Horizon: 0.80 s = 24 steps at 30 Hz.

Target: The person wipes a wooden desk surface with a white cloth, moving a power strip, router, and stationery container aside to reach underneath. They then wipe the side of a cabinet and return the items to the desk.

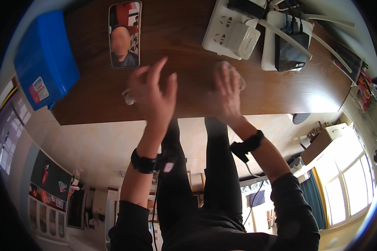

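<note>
My left hand (157,97) is raised above the near part of a brown wooden table (188,40), blurred, with its fingers spread and nothing visible in them. Beside it, partly hidden by the hand, shows a small, clear, crumpled-looking piece (129,98). My right hand (228,91) lies palm down over a clear plastic item (242,82), whose edges stick out past the fingers. What is under the palm cannot be seen. A smartphone (125,34) lies just beyond my left hand, its screen showing a person.
At the left edge stands a blue plastic bin (47,59) with a label. Beyond my right hand are a white power strip (212,37) with a plugged-in charger (245,40), a black box (290,51) on a white device (268,59), and loose cables. Pens (366,88) are at the far right.
</note>
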Motion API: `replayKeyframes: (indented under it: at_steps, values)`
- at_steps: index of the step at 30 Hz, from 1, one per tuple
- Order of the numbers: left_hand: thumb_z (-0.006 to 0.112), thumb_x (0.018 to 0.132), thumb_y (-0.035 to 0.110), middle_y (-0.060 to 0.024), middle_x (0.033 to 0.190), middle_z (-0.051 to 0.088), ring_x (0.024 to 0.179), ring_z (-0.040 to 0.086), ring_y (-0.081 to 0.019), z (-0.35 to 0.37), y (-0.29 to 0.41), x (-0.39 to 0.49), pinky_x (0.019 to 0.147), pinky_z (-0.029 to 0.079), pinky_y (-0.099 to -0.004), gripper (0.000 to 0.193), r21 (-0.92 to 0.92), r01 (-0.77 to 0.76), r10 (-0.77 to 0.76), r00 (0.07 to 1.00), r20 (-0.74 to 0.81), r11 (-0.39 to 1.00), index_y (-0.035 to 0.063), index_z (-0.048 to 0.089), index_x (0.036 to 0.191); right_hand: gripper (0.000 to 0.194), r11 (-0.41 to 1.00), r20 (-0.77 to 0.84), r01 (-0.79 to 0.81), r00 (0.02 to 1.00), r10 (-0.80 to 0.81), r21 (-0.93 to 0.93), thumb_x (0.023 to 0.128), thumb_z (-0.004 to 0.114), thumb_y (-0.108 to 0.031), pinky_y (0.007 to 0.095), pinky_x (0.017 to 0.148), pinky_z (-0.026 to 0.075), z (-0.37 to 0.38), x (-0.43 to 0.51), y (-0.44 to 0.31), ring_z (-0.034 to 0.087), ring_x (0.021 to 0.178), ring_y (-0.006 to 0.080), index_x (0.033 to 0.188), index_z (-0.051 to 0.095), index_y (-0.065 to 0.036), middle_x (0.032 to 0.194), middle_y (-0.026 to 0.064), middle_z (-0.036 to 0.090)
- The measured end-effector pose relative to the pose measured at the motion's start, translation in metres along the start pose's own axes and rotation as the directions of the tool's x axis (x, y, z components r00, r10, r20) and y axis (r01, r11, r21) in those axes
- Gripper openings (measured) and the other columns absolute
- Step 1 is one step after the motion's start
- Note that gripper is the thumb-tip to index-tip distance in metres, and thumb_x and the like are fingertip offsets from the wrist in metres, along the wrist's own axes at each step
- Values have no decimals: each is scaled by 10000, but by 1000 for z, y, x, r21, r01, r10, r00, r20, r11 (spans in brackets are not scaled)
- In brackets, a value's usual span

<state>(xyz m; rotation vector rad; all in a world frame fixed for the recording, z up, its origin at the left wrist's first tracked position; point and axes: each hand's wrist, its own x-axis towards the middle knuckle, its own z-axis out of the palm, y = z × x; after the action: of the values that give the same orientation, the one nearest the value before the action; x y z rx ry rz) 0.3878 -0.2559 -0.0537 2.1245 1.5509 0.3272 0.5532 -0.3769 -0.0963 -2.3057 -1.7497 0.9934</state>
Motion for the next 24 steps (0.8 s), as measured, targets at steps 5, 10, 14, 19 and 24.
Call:
replayKeyframes:
  at_steps: [5,10,14,19,24]
  values:
    - [713,783,122,-102,1070,540,1058,469,-307,-18,-56,-54,909,387,-437,311,162,21,-25,999,22,987,133,618,1079,594,942,-142,335,933,-331,5,861,569,-178,449,1140,235,21,42,-55,248,1405,272,1418,382,-94,1519,33,288]
    - [632,796,-33,-97,1072,524,953,542,-233,-30,-93,-92,760,467,-320,263,-358,307,-284,952,116,882,58,555,1031,473,710,97,687,726,-681,-153,860,535,-161,400,1093,332,51,7,-34,325,1359,232,1330,502,-118,1461,-6,376]
    - [515,857,-68,-55,1046,516,890,533,-124,-56,-106,-133,641,483,-237,281,-686,511,-526,823,215,519,43,555,1112,318,658,201,749,659,-725,-82,794,607,-94,389,930,467,43,-95,39,558,1082,199,1110,638,-84,1152,29,611]
    - [421,823,-48,-62,1013,516,767,559,-119,-92,-120,-177,581,484,-234,252,-718,638,-533,725,437,279,15,647,918,191,828,15,508,850,-526,236,771,652,-19,372,852,475,-5,-138,61,593,932,235,960,673,-10,1011,58,657]
    - [696,832,77,-40,732,561,606,563,-105,-94,-106,-206,531,463,-242,199,-617,717,-608,658,444,325,16,546,714,377,977,-368,155,925,-91,148,800,581,-5,437,995,405,0,-24,-27,514,1162,342,1176,606,-5,1325,172,512]
